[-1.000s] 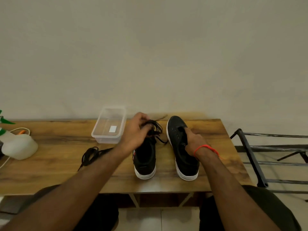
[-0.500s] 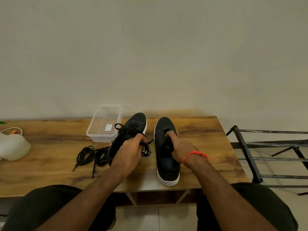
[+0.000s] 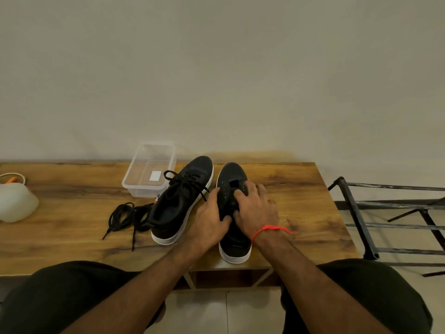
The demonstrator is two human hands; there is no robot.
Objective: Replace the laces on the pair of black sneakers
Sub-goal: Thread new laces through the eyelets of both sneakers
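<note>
Two black sneakers with white soles stand on the wooden table (image 3: 72, 242). The left sneaker (image 3: 183, 201) is laced and angled, toe pointing away to the right. The right sneaker (image 3: 234, 239) has bare eyelets. My left hand (image 3: 209, 220) grips its left side, fingers curled over the upper. My right hand (image 3: 255, 208), a red thread on the wrist, holds its right side with fingers curled at the tongue and eyelets. A loose black lace (image 3: 127, 215) lies in a bundle to the left of the laced sneaker.
A clear plastic container (image 3: 149, 169) sits behind the laced sneaker near the wall. A white rounded object (image 3: 14, 203) with a cord is at the table's left end. A dark metal rack (image 3: 385, 213) stands on the floor to the right. My knees are below the table's front edge.
My left hand let go of the laced sneaker and its laces and moved right onto the unlaced sneaker. The laced sneaker now rests angled on the table.
</note>
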